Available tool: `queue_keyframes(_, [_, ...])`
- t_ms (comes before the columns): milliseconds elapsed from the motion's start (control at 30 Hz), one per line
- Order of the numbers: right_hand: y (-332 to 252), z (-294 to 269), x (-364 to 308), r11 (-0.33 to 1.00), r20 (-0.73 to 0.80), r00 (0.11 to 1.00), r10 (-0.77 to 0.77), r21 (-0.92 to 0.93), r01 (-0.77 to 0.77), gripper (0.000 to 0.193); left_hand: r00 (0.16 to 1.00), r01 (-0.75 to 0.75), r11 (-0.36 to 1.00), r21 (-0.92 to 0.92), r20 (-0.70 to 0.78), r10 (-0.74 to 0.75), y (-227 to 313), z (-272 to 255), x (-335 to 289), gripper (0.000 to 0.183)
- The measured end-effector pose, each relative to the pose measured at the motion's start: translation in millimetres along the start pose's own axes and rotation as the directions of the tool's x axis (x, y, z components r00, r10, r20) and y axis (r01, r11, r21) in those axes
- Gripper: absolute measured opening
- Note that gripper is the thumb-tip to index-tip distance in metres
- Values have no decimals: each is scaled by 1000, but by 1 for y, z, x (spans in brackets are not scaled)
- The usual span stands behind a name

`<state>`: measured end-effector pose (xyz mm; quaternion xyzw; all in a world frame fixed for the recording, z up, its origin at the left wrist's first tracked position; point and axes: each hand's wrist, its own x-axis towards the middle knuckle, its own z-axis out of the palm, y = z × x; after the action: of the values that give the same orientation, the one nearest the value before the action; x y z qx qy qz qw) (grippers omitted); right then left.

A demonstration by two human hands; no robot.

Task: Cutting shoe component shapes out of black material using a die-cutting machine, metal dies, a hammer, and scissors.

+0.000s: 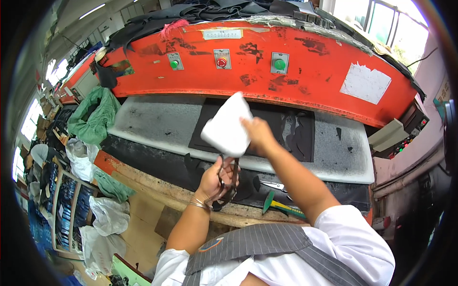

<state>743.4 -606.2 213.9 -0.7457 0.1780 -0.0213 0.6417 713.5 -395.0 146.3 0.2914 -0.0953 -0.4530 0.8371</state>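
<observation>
My right hand point(259, 134) grips the right edge of a bright white, roughly triangular piece point(228, 125), held over the board; whether it is paper, cloth or a stack cannot be made out. Just below it, my left hand point(217, 181) has its fingers curled around a dark, thin band bent into a long loop point(234, 181). The band's upper end reaches the lower edge of the white piece. Beneath both hands a black sheet point(210, 114) with cut-out shapes lies on the grey-white board point(152, 119) of a press.
The press's red beam point(315, 62) spans the far side, with green and red buttons. A hammer point(281, 206) with a yellow-green handle and scissors point(273, 185) lie along the near edge. Green and white sacks point(95, 117) and a rack point(71, 209) stand at the left.
</observation>
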Motion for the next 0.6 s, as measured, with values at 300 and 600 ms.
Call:
queue_keyframes(300, [60,8,-20,986,17,986,-164,-16,164,43,963,-167,984,-63,-222,150,17,12,-7,59])
queue_keyframes(600, [67,38,-73,997,238,970,-48,-46,60,49,823,-393,917,76,-416,387,42,-37,28,62])
